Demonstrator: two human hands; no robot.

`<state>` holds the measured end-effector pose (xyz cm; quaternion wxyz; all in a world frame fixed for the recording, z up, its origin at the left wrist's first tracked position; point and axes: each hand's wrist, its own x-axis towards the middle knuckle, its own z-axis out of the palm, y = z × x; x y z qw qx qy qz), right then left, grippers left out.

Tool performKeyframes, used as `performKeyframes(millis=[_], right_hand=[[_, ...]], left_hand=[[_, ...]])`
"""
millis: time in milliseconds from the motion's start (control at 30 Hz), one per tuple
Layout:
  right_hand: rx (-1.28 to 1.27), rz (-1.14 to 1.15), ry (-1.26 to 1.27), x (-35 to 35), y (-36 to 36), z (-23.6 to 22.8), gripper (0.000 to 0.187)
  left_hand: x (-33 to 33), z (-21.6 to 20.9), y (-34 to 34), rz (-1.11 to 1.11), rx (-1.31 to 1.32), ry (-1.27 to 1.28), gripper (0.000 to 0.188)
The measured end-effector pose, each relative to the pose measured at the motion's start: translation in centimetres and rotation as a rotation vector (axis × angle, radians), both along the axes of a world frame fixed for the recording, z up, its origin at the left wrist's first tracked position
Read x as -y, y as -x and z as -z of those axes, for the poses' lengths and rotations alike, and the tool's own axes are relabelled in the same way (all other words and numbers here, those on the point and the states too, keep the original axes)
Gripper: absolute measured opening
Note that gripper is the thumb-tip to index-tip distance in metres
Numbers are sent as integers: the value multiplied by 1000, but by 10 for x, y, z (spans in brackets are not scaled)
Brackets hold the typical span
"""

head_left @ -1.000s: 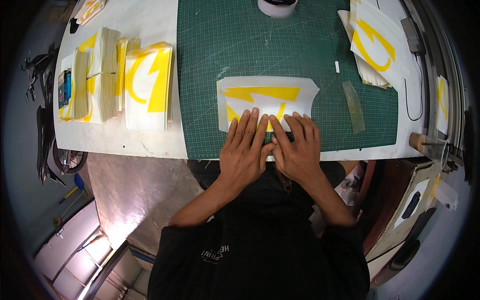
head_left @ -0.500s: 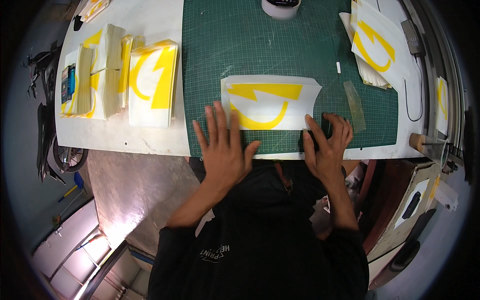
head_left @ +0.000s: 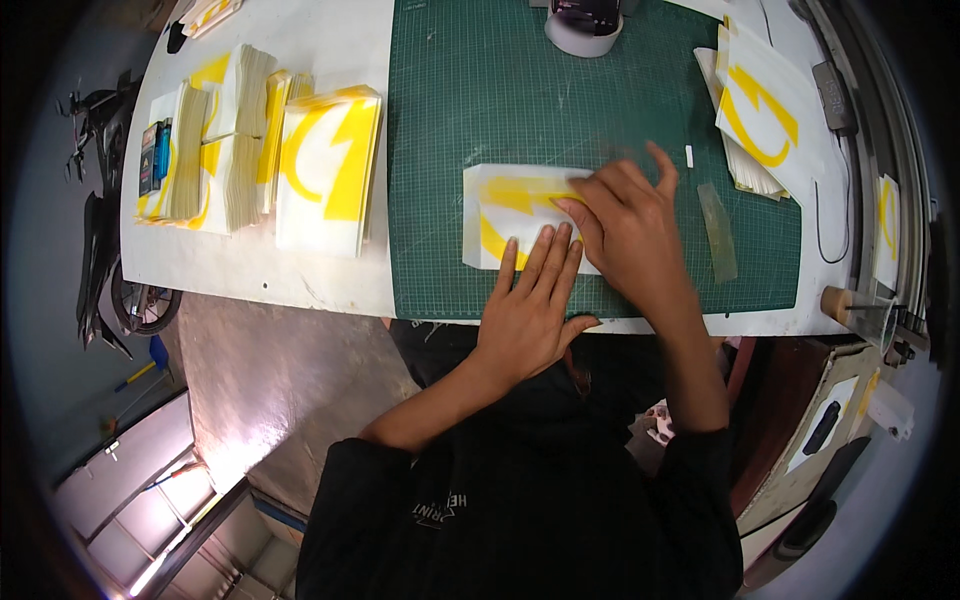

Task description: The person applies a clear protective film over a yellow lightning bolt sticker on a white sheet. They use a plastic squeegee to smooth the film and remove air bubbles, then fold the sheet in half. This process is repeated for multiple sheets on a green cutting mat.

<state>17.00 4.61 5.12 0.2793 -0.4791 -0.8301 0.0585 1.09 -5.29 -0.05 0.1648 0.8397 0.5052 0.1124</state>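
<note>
Folded white paper sheet (head_left: 520,208) with a bold yellow print lies just below the middle of the frame's upper half, flat on a green gridded cutting mat (head_left: 440,120). From where I stand, the left hand (head_left: 525,322) is spread over its lower edge, palm down, fingers straight with slim gaps between them and the thumb out to the right; it presses on the paper and grips nothing. The right hand (head_left: 635,230) is bent over the sheet's right end, thumb and nearest finger brought close together by the upper part of the print, another finger raised toward the upper right. I can't tell whether paper is pinched between them, since that spot is blurred and partly covered.

Right of that hand, a translucent strip (head_left: 717,235) lies on the mat, with a small white piece (head_left: 689,156) above it. A white roll (head_left: 584,40) sits at the top centre, something dark resting on it. On the white table (head_left: 230,265), upper left, are stacks of yellow-printed sheets (head_left: 325,170), a blue lighter-shaped object (head_left: 164,150) lying on one. Another printed stack (head_left: 757,115) overlaps the mat's edge at upper right, near a dark corded device (head_left: 829,95).
</note>
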Motion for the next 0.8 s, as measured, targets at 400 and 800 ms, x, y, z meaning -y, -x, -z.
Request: performKeyframes(millis=[400, 800], right_hand=[[20, 118, 2, -30, 4, 55, 21], [11, 171, -3, -29, 0, 58, 24]], left_hand=[[-8, 4, 2, -40, 109, 7, 69], [-61, -6, 43, -141, -40, -48, 88]])
